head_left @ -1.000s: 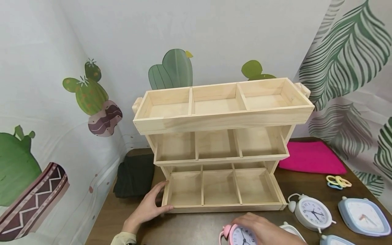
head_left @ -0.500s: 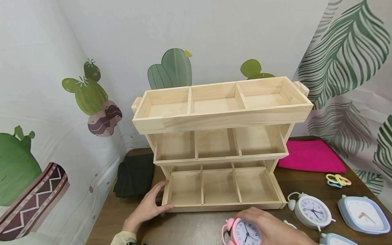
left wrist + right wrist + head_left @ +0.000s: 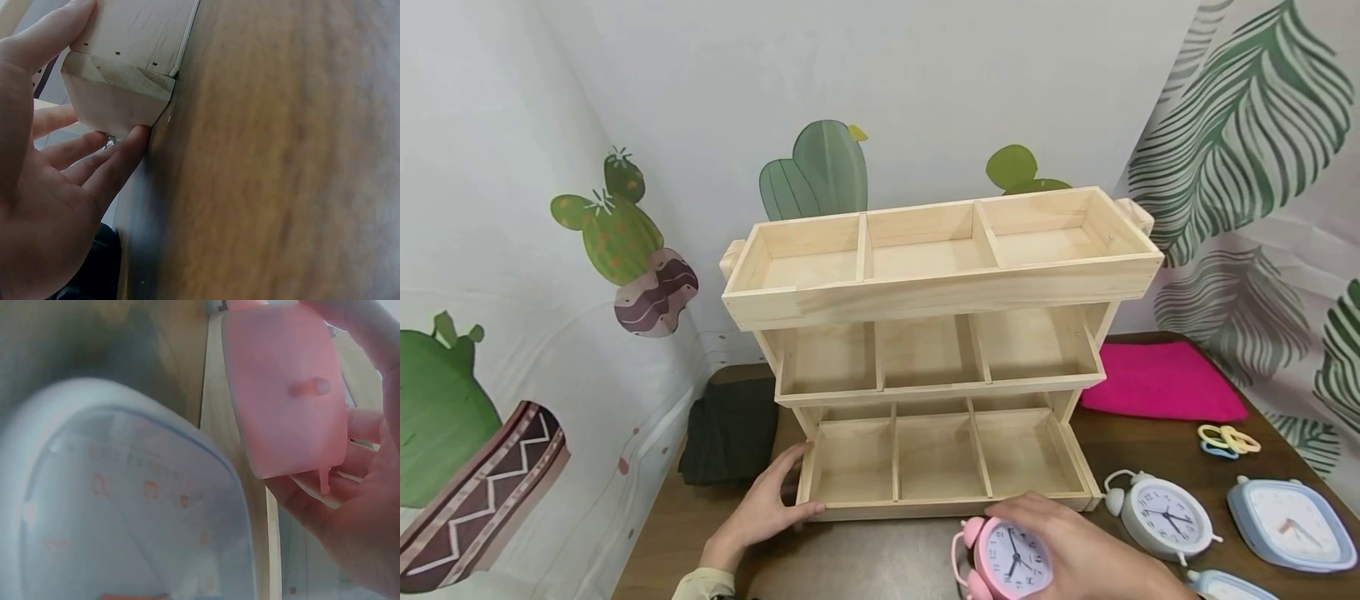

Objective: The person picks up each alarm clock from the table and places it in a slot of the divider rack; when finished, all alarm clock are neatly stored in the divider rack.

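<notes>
Over on the far left, a dark folded cloth (image 3: 730, 429) lies on the worktop (image 3: 865, 558) beside the wooden rack (image 3: 936, 350). The left hand (image 3: 763, 508) is flat against the rack's lower left corner, fingers straight and relaxed, thumb along the front edge, gripping nothing; the wrist view shows fingertips (image 3: 134, 140) touching the corner block. The rack's three tiers, three compartments each, all show bare wood. Moving right, the right hand (image 3: 1075, 554) has its fingers curled round the pink alarm clock (image 3: 1003, 558), lifted just in front of the bottom tier's front rail, face tilted up toward the camera. The wrist is low, the palm cupped behind the clock's body. The risk, I'd say: the clock's bells or feet could clip that front rail and knock the clock out of the hold, or nudge the rack if the bracing hand slackens. Further right, a white alarm clock (image 3: 1161, 517), a blue clock (image 3: 1288, 529), coloured rings (image 3: 1228, 443) and a pink cloth (image 3: 1161, 383).
</notes>
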`<state>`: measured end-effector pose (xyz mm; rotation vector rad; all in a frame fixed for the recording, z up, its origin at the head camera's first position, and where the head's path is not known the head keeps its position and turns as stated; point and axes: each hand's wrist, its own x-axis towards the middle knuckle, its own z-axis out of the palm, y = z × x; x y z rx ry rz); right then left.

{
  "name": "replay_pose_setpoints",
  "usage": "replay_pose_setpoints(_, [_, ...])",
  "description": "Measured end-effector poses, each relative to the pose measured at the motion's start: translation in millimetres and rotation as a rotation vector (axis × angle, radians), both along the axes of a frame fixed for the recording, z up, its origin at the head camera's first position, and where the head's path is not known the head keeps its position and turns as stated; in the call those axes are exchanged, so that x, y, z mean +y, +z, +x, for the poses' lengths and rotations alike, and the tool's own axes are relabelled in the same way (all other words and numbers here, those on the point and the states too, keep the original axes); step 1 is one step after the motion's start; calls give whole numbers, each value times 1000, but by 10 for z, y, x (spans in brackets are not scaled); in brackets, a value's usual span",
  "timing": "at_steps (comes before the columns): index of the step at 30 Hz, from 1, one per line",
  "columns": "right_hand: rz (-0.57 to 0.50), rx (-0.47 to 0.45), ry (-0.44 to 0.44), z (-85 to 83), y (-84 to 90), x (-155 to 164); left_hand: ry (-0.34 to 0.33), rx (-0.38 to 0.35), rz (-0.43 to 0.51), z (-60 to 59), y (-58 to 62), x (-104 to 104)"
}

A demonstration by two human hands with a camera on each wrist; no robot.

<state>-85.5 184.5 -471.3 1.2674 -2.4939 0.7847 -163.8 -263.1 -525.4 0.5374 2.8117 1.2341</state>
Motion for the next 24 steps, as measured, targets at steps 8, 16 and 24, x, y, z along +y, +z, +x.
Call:
replay_pose_setpoints(8, [21,19,-56,-37,66,56,-2,-3,11,1,0,-5])
replay_pose_setpoints(16, [-44,14,-112,-99,107,144,-8,2,11,3,-4,-9])
replay_pose_setpoints(24, [-111,11,-127,-202,158,236,-8,-10,21,-2,5,0])
